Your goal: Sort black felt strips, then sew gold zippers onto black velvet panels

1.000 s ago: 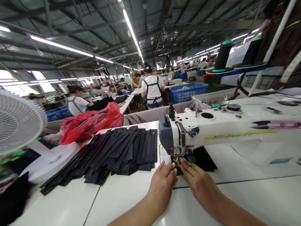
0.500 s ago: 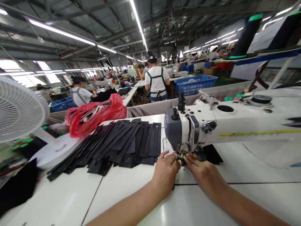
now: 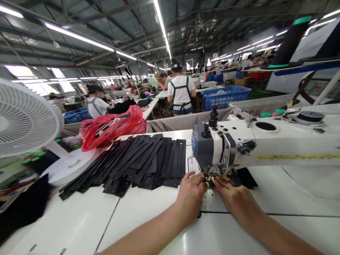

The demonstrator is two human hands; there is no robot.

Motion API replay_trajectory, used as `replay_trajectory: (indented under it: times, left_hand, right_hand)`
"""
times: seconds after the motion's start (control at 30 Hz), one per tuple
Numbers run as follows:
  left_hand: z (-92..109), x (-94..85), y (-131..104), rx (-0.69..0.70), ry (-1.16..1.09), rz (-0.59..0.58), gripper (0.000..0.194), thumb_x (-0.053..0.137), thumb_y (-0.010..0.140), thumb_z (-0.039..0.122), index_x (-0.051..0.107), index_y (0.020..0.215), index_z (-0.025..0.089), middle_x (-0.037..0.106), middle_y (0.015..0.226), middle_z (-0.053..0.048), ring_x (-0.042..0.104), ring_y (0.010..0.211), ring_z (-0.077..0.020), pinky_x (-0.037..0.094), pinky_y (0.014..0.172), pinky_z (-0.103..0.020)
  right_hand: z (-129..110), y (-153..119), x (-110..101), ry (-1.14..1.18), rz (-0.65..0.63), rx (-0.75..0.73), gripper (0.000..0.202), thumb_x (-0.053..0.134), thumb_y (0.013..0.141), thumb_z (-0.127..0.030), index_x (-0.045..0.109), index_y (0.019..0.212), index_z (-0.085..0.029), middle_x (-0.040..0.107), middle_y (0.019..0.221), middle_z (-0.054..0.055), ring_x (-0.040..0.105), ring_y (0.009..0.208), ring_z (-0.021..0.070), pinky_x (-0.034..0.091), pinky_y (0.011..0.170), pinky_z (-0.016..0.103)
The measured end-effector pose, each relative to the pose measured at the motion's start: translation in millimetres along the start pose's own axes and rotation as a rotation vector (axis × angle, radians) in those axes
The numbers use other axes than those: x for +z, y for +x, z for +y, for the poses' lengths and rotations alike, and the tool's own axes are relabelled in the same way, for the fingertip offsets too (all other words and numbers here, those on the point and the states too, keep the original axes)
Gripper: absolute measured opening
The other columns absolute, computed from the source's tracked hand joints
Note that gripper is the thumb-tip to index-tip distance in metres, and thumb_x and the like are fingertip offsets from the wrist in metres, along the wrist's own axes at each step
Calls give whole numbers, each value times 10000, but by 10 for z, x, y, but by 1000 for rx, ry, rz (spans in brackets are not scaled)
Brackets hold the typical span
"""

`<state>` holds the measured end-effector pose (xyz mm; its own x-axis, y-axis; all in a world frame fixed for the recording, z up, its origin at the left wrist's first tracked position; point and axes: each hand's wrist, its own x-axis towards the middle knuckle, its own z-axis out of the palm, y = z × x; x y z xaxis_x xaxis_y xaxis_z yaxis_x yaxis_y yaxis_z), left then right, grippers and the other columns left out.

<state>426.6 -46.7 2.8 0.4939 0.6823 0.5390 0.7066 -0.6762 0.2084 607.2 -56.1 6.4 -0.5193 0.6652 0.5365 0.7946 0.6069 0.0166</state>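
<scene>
My left hand (image 3: 192, 191) is at the needle area of a white and grey sewing machine (image 3: 209, 145), its thumb and fingers closed together at the tips. From the other side my right hand (image 3: 232, 193) reaches in under the machine head, fingers bent and pressed together. Between the fingertips a little of a small black piece (image 3: 210, 184) shows; most of it is hidden by the hands and the presser foot. Beyond my right hand, flat black material (image 3: 247, 177) lies under the machine arm. Many black slotted strips (image 3: 143, 159) are spread in an overlapping pile left of the machine.
A white fan (image 3: 26, 118) stands at the left, beside a red plastic bag (image 3: 114, 127). Thread cones (image 3: 289, 46) rise at the upper right. Ahead are a blue basket (image 3: 225, 97), a person in a green-strapped apron (image 3: 182, 90) and another person (image 3: 97, 102) seated left.
The whole view has shifted, so the machine and both hands appear slightly further right. The hands stay at the needle, with hardly any change in their grip.
</scene>
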Motion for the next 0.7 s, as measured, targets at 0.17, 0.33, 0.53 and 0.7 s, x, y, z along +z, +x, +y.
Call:
replay_trajectory:
  times: [0.17, 0.33, 0.53, 0.7]
  left_hand:
    - [2, -7, 36, -30, 0, -34, 117, 514, 878, 166, 622, 834, 179, 687, 985, -35, 619, 975, -155, 414, 954, -374]
    - [10, 39, 27, -32, 6, 2, 111, 519, 876, 157, 601, 807, 183, 687, 962, -10, 622, 950, -142, 401, 964, -371]
    - [-75, 222, 29, -8, 16, 64, 51, 595, 828, 157, 607, 789, 188, 691, 954, -7, 637, 911, -148, 431, 940, -370]
    - [29, -3, -7, -41, 7, 90, 73, 582, 815, 133, 621, 844, 188, 644, 1069, -53, 596, 1004, -199, 447, 924, -418]
  right_hand:
    - [-5, 37, -20, 65, 0, 39, 308, 385, 860, -58, 657, 953, -171, 698, 948, 96, 673, 814, 210, 561, 660, 295]
    - [-19, 50, 8, 46, 65, 25, 339, 330, 883, -67, 653, 894, -169, 704, 892, 96, 676, 766, 192, 560, 665, 282]
    - [104, 39, 92, -24, 130, -68, 350, 313, 884, -88, 646, 957, -164, 703, 884, 89, 670, 787, 185, 555, 708, 277]
    - [443, -166, -167, -279, 160, -58, 317, 401, 891, -310, 654, 963, -135, 669, 967, 157, 636, 864, 296, 547, 709, 461]
